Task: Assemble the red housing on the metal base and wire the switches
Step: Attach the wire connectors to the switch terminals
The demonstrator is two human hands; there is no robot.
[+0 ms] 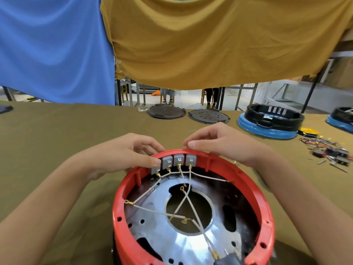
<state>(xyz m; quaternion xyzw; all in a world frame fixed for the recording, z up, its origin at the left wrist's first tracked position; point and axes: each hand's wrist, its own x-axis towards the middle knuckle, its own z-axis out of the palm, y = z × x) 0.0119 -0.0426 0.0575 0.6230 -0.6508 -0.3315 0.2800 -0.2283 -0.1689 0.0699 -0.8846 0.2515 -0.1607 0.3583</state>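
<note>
Wires [183, 199], white with brass ring lugs, crossed loosely inside the red housing [265, 217] at the near edge of the bench [57, 131], several of them running up to the switches. The housing sat as a ring around the metal base [183, 243], whose shiny dished plate had a large round opening in the middle. A black part lay at the housing's near rim, too blurred to identify.

On the far inner wall of the housing stood 4 grey switches [178, 159] side by side, their terminals facing inward. The left hand [126, 152] reached over the far-left rim, fingers curled, with thumb and fingertips pinching the leftmost switch [155, 168], which sat tilted and lower than the other 3. The right hand [225, 144] rested on the far rim just right of the switches, fingers bent, thumb and forefinger pressed together at the rim's edge; whether they held anything there could not be told.

Farther out, toward the right edge of the bench, lay a heap of loose wires and black switches [332, 152]. Beyond it a black housing on a blue ring [267, 123] stood near the far edge, with 2 dark round plates [188, 113] to its left along that edge. A blue cloth [55, 48] and a mustard cloth [210, 39] hung behind the bench.
</note>
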